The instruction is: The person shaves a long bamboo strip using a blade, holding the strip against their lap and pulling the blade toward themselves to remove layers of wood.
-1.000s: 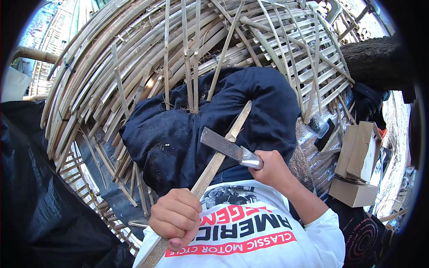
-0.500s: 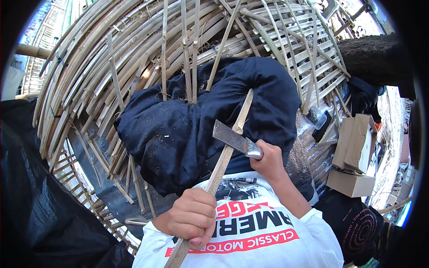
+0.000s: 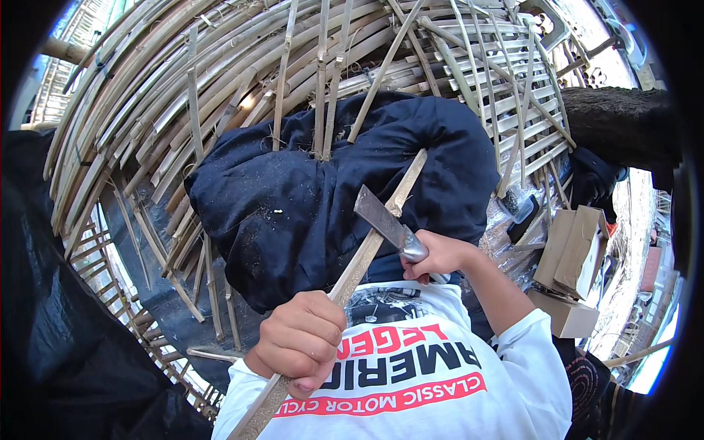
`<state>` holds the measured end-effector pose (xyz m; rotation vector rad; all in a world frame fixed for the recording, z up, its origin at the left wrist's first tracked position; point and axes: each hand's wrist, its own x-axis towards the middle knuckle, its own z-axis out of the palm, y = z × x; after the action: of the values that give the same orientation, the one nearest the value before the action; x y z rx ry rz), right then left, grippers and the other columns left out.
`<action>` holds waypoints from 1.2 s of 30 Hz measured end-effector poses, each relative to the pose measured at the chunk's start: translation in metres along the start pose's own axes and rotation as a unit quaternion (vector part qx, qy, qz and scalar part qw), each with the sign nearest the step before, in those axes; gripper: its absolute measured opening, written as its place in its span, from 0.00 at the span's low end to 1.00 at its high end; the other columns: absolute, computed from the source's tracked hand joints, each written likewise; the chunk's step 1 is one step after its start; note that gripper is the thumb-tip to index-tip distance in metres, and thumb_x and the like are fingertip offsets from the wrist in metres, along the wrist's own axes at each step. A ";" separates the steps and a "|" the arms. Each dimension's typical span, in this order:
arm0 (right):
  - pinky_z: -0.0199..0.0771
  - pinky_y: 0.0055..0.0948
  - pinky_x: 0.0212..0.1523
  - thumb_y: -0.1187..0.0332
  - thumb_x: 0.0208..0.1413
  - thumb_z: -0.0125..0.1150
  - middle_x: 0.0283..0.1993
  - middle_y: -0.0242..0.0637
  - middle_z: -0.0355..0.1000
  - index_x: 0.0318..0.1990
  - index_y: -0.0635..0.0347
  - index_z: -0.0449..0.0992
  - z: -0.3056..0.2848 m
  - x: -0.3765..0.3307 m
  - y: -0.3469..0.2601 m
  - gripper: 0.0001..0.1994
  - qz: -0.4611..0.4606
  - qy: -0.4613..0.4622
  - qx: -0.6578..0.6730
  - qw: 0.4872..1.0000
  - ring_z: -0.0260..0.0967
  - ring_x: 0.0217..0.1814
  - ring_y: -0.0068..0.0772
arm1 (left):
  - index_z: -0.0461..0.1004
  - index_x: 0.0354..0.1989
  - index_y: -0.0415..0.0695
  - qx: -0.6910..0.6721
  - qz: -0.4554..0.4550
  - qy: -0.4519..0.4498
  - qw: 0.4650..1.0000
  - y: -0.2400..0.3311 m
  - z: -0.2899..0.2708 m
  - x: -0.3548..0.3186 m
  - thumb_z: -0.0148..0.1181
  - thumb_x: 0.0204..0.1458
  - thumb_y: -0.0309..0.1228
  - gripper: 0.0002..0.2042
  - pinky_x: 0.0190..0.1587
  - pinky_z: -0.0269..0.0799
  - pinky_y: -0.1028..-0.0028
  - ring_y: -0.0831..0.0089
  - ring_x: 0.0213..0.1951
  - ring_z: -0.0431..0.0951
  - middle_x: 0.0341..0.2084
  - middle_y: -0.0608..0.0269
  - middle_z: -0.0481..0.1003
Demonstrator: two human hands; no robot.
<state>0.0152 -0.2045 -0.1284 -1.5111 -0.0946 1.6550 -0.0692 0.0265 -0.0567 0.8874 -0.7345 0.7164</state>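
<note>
Two grips: left hand (image 3: 302, 343) clenched on a long, pale-tan bamboo strip (image 3: 366, 257); right hand (image 3: 440, 254) closed around the handle of a grey, flat-bladed steel knife (image 3: 378, 215).
Strip: slants over rumpled navy cloth (image 3: 271, 235), knife crossing it.
Slip risk: loose left grip could roll strip, sending knife toward left hand.

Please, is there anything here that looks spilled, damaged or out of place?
Slightly, yes: small pale specks are scattered on the dark cloth over the lap, standing out against it. The tool's blade also looks blotchy, perhaps stained. I notice no clear damage.
</note>
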 end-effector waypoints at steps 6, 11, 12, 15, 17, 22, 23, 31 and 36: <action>0.65 0.31 0.27 0.72 0.45 0.69 0.19 0.35 0.69 0.23 0.67 0.71 0.054 0.005 0.020 0.11 -0.218 0.415 -0.105 0.877 0.67 0.23 0.25 | 0.54 0.09 0.47 0.011 -0.026 0.013 1.000 0.004 0.007 -0.010 0.50 0.55 0.26 0.21 0.09 0.54 0.80 0.82 0.04 0.56 0.03 0.70 0.58; 0.66 0.27 0.25 0.75 0.44 0.68 0.19 0.34 0.69 0.23 0.65 0.71 0.030 -0.009 0.023 0.09 -0.111 0.203 -0.052 0.971 0.69 0.21 0.24 | 0.55 0.09 0.46 -0.003 -0.042 -0.009 0.999 0.007 0.004 -0.003 0.50 0.54 0.25 0.21 0.10 0.56 0.80 0.81 0.05 0.58 0.04 0.69 0.58; 0.66 0.26 0.24 0.75 0.43 0.68 0.19 0.33 0.69 0.23 0.64 0.71 0.017 -0.012 0.018 0.09 -0.016 0.046 -0.014 0.999 0.69 0.20 0.24 | 0.55 0.08 0.46 -0.017 -0.053 -0.025 0.998 0.008 0.001 -0.001 0.50 0.54 0.25 0.21 0.10 0.57 0.80 0.81 0.05 0.58 0.04 0.69 0.58; 0.64 0.24 0.21 0.73 0.43 0.69 0.17 0.31 0.67 0.22 0.63 0.69 -0.001 -0.013 0.008 0.11 -0.002 -0.093 0.052 0.994 0.66 0.17 0.22 | 0.55 0.08 0.46 -0.025 -0.053 -0.016 0.998 0.007 -0.008 -0.003 0.49 0.54 0.24 0.21 0.10 0.56 0.79 0.81 0.05 0.57 0.04 0.69 0.58; 0.62 0.24 0.20 0.70 0.43 0.69 0.15 0.31 0.66 0.20 0.64 0.69 -0.006 -0.008 0.007 0.13 -0.009 -0.131 0.033 0.991 0.66 0.16 0.22 | 0.54 0.08 0.46 -0.027 -0.055 -0.036 0.997 0.006 -0.008 0.000 0.49 0.54 0.24 0.21 0.11 0.55 0.79 0.81 0.05 0.56 0.04 0.70 0.57; 0.63 0.26 0.22 0.68 0.41 0.75 0.18 0.32 0.68 0.21 0.63 0.71 -0.017 0.008 0.022 0.14 -0.020 -0.080 -0.040 0.996 0.65 0.18 0.23 | 0.54 0.07 0.47 -0.026 -0.057 -0.056 0.996 0.005 -0.003 -0.002 0.50 0.53 0.24 0.21 0.11 0.51 0.79 0.81 0.05 0.53 0.04 0.70 0.57; 0.63 0.27 0.25 0.68 0.42 0.75 0.19 0.32 0.69 0.22 0.63 0.72 -0.007 0.006 0.026 0.14 -0.052 -0.004 -0.068 0.996 0.64 0.19 0.24 | 0.54 0.08 0.47 -0.026 -0.064 -0.061 0.996 0.008 -0.001 -0.004 0.50 0.53 0.24 0.21 0.11 0.49 0.79 0.82 0.05 0.53 0.04 0.71 0.56; 0.69 0.30 0.32 0.75 0.43 0.66 0.22 0.42 0.72 0.28 0.68 0.74 0.043 0.014 0.030 0.07 -0.144 0.271 -0.068 0.949 0.67 0.24 0.26 | 0.53 0.08 0.50 0.082 -0.027 0.055 0.995 0.013 -0.002 -0.023 0.48 0.55 0.27 0.21 0.09 0.49 0.84 0.85 0.03 0.55 0.01 0.74 0.57; 0.69 0.31 0.29 0.76 0.41 0.62 0.22 0.49 0.71 0.28 0.67 0.74 0.058 0.029 0.035 0.05 -0.198 0.385 -0.106 0.895 0.73 0.24 0.45 | 0.53 0.09 0.51 0.116 -0.004 0.120 0.986 0.010 0.002 -0.027 0.48 0.59 0.32 0.23 0.09 0.48 0.84 0.85 0.03 0.54 0.01 0.74 0.57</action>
<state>-0.0488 -0.1800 -0.1558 -2.0521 -0.1409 0.6628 -0.0922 0.0225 -0.0733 0.9932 -0.4385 0.8965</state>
